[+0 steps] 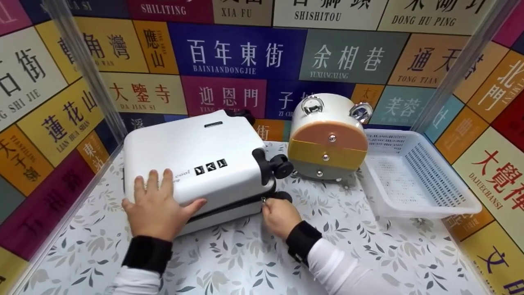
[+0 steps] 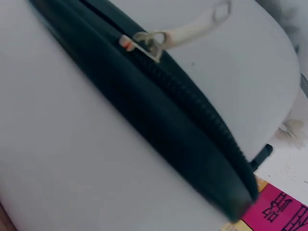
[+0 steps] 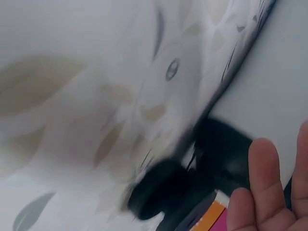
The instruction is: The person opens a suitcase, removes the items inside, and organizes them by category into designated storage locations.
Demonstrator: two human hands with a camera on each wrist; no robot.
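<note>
A small white hard-shell suitcase (image 1: pixel 196 151) lies flat on the floral tablecloth (image 1: pixel 245 254). My left hand (image 1: pixel 157 205) rests flat on its lid near the front left corner, fingers straight. My right hand (image 1: pixel 278 213) is at the front right corner, beside the black wheels (image 1: pixel 282 166), and pinches a small metal zipper pull (image 1: pixel 264 200). The left wrist view shows the black zipper band (image 2: pixel 183 125) closed, with another pull (image 2: pixel 149 41) on a white tab. Blurred in the right wrist view are a wheel (image 3: pixel 156 195) and my fingertips (image 3: pixel 260 183).
A round white drawer box (image 1: pixel 327 143) with orange, yellow and grey fronts stands behind the suitcase's right corner. A white perforated basket (image 1: pixel 425 209) sits at the right. Sign-covered walls and clear posts enclose the table on three sides.
</note>
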